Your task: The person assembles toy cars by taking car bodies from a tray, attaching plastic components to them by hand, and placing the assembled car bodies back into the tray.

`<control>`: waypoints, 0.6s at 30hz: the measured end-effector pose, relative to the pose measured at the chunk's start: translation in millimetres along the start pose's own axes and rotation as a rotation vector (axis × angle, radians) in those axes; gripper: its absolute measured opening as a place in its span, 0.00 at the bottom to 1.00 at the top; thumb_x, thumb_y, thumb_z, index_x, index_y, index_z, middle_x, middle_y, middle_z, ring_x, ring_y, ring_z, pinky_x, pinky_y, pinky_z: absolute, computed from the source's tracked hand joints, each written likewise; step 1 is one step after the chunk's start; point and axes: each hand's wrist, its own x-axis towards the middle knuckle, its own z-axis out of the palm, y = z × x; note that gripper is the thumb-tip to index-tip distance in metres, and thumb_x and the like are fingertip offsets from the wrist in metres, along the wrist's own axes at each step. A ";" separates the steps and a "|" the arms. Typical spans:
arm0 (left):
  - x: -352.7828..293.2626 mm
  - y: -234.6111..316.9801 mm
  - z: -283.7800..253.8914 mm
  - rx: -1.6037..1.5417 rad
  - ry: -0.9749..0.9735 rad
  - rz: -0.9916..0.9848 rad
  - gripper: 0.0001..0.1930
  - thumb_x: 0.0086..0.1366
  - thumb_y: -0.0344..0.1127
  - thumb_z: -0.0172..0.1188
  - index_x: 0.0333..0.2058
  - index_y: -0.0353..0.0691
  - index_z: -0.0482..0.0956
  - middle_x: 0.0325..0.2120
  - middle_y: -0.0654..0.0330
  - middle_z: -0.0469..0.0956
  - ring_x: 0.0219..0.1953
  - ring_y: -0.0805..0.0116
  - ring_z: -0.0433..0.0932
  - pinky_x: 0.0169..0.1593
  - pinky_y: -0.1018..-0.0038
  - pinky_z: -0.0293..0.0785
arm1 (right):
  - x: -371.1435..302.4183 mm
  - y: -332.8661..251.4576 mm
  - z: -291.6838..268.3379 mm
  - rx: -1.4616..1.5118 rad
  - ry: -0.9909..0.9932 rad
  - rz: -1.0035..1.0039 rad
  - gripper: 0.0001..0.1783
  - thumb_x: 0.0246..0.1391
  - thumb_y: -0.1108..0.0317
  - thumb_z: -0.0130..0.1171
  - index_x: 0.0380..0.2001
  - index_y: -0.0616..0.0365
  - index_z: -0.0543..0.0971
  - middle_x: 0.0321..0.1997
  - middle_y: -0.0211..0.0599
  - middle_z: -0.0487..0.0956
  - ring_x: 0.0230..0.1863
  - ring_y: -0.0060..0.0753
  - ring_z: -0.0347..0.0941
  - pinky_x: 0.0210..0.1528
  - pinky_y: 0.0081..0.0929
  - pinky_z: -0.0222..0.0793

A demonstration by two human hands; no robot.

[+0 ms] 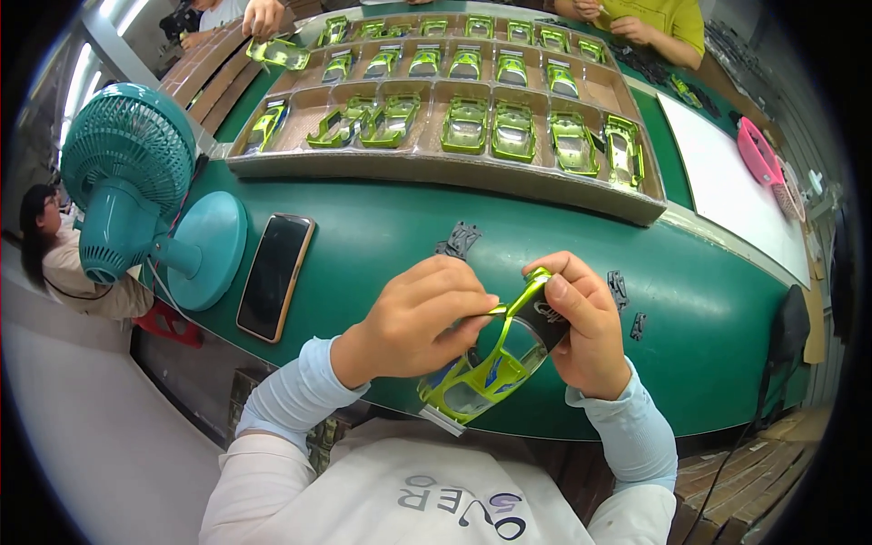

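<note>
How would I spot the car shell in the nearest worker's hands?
On the green table, find the wide box of car shells. Nearer the white shirt, left hand and right hand grip a lime shell. Unlike the boxed ones, it's between two hands.

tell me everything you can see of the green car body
The car body is a shiny lime-green, plastic-looking shell with clear windows, blue markings, a pale-marked black panel and a grey strip across its near end. It slants over the near edge of the green bench, the right hand gripping the black-panel end; the left hand pinches a slim green piece beside it, perhaps part of it.
</note>
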 end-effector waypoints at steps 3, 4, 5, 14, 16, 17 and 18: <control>2.6 -4.9 -1.5 -0.218 -0.047 -0.133 0.13 0.42 0.21 0.63 0.31 0.33 0.75 0.26 0.55 0.73 0.29 0.60 0.72 0.33 0.71 0.70 | 4.3 1.6 -16.6 0.173 -0.146 0.092 0.12 0.55 0.64 0.47 0.39 0.60 0.69 0.28 0.29 0.72 0.22 0.13 0.67 0.21 0.11 0.60; 1.1 -5.6 -1.2 -0.290 -0.046 -0.180 0.14 0.43 0.22 0.63 0.32 0.34 0.75 0.27 0.55 0.74 0.30 0.61 0.73 0.34 0.72 0.70 | 5.6 4.3 -18.3 0.172 -0.147 0.090 0.12 0.55 0.64 0.47 0.39 0.60 0.69 0.28 0.29 0.72 0.22 0.13 0.67 0.21 0.11 0.60; 0.8 -5.5 0.2 -0.289 -0.045 -0.178 0.14 0.43 0.22 0.63 0.32 0.34 0.75 0.27 0.55 0.74 0.30 0.61 0.73 0.34 0.72 0.70 | 6.9 7.0 -19.9 0.221 -0.175 0.132 0.13 0.55 0.63 0.46 0.39 0.60 0.69 0.28 0.29 0.72 0.25 0.15 0.68 0.23 0.12 0.62; -1.3 -7.5 2.4 -0.074 -0.083 -0.080 0.10 0.43 0.27 0.64 0.26 0.36 0.74 0.23 0.57 0.74 0.28 0.60 0.73 0.31 0.69 0.68 | 13.7 7.4 -10.1 -0.815 0.027 -0.626 0.14 0.43 0.72 0.57 0.37 0.62 0.74 0.32 0.36 0.73 0.34 0.30 0.69 0.38 0.23 0.66; -0.7 -5.5 0.2 -0.028 -0.118 -0.061 0.10 0.43 0.28 0.64 0.26 0.36 0.74 0.22 0.58 0.72 0.26 0.60 0.72 0.30 0.69 0.67 | 5.1 -4.1 3.0 -0.945 -0.104 -0.639 0.14 0.41 0.74 0.59 0.35 0.62 0.75 0.31 0.37 0.73 0.33 0.31 0.70 0.36 0.24 0.66; -1.2 -4.7 -0.1 0.020 -0.159 -0.040 0.10 0.43 0.30 0.64 0.25 0.36 0.74 0.20 0.58 0.71 0.25 0.61 0.71 0.28 0.69 0.66 | 2.2 -4.9 6.6 -1.067 -0.236 -0.653 0.13 0.39 0.75 0.61 0.34 0.61 0.76 0.30 0.38 0.73 0.32 0.33 0.70 0.34 0.25 0.67; -3.4 -5.8 3.0 0.032 -0.131 -0.037 0.09 0.42 0.31 0.64 0.24 0.37 0.74 0.18 0.59 0.69 0.24 0.62 0.69 0.28 0.69 0.64 | 2.0 0.1 6.9 -1.061 -0.203 -0.658 0.13 0.37 0.78 0.62 0.31 0.60 0.77 0.28 0.39 0.74 0.30 0.34 0.71 0.32 0.25 0.68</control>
